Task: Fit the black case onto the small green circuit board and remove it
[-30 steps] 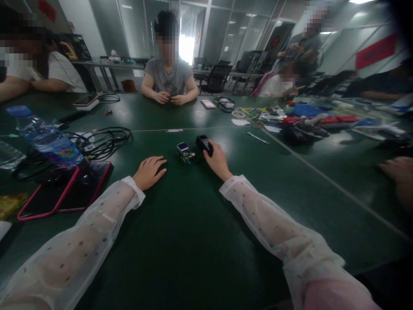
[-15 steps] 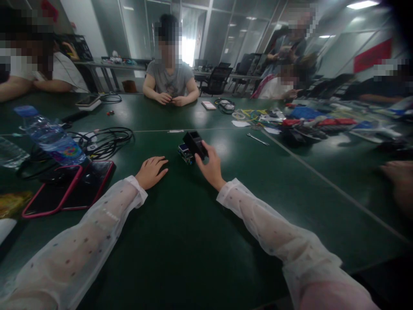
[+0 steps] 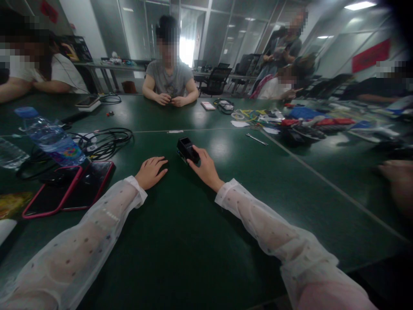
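Note:
My right hand [image 3: 205, 168] grips a small black plastic cover [image 3: 186, 148] by its near right side, thumb and fingers around it. The cover sits over a small circuit board [image 3: 182, 158] on the green table [image 3: 167, 241]. Only a thin strip of the board shows along the cover's lower left edge; the rest is hidden. To the left, apart from both, my left hand [image 3: 151, 172] lies flat on the table with its fingers stretched out, holding nothing.
Two red-edged phones or cases [image 3: 92, 189], a water bottle [image 3: 48, 137] and coiled black cables [image 3: 111, 144] lie on the left. A wrench [image 3: 257, 139] lies right of centre, before a pile of cables and tools [image 3: 309, 120]. A person [image 3: 170, 82] sits opposite.
My right hand has moved the black cover down and left onto the circuit board, whose small screen was visible before and is now covered. My left hand has stayed still.

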Tool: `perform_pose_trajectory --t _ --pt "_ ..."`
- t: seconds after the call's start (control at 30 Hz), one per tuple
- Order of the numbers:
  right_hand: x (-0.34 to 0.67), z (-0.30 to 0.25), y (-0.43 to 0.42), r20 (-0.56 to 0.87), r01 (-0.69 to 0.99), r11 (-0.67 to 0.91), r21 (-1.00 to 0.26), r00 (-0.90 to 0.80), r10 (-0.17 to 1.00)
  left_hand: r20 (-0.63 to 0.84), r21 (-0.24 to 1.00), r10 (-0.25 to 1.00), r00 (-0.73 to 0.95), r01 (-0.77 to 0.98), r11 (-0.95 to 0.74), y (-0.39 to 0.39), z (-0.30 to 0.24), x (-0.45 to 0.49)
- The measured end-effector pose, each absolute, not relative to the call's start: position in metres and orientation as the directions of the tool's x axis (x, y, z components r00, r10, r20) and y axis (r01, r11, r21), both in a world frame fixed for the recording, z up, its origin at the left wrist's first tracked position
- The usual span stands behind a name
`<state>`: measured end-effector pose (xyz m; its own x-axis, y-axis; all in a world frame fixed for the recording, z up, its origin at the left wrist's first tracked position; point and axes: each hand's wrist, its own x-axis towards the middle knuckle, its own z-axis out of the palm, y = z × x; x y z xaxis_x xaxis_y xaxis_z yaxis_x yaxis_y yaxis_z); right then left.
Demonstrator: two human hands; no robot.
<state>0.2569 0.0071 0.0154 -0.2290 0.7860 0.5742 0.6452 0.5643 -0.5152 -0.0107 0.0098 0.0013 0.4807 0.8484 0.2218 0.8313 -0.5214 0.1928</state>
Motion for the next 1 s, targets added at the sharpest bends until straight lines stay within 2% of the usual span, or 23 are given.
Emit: perform_pose_trajectory --t 0.3,0.57,1.0 --pt "0.257 0.011 0.014 0.455 0.663 0.54 -0.518 -0.321 0.831 0.232 0.189 0.849 0.475 0.834 -0.518 0.01 0.001 -0.01" --pt "0.259 0.009 0.022 0.366 0.642 0.415 -0.644 -0.218 0.905 0.248 0.187 0.84 0.483 0.827 -0.53 0.011 -0.002 -0.011" --pt "0.261 0.014 0.02 0.372 0.572 0.467 -0.675 -0.283 0.884 0.24 0.198 0.843 0.482 0.826 -0.528 0.011 -0.002 -0.012"
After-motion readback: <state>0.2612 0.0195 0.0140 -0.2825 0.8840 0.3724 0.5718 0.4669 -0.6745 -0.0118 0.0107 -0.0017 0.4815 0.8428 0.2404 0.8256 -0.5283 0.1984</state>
